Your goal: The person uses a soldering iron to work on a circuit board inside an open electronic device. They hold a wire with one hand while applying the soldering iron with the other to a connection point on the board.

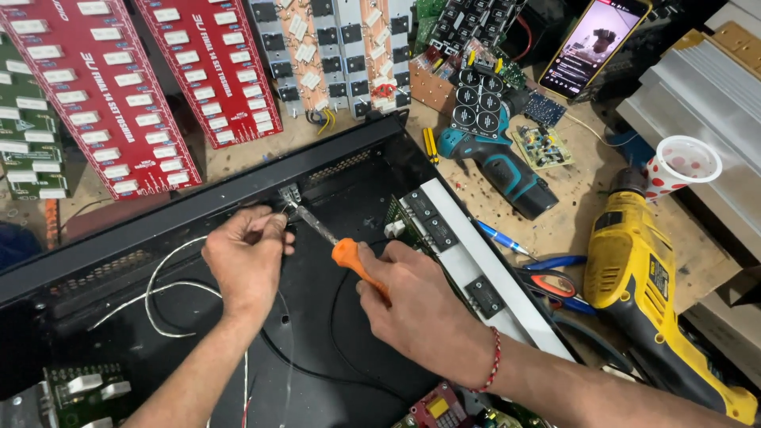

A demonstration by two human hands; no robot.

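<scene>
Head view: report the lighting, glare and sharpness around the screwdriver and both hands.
Head view: even overhead light, soft shadows inside the black chassis; mild sheen on the screwdriver shaft; left hand and right hand sharp; phone screen glows brightly; frame edges look slightly stretched.

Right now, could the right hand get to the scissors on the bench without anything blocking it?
Probably yes. The scissors lie in the open just past the white strip beside the right hand. But that hand holds the orange screwdriver, so it would have to put that down first.

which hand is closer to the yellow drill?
Right. The right hand, gripping the orange-handled screwdriver, sits mid-chassis, with the yellow drill off to its right. The left hand is farther left, by the chassis back wall.
</scene>
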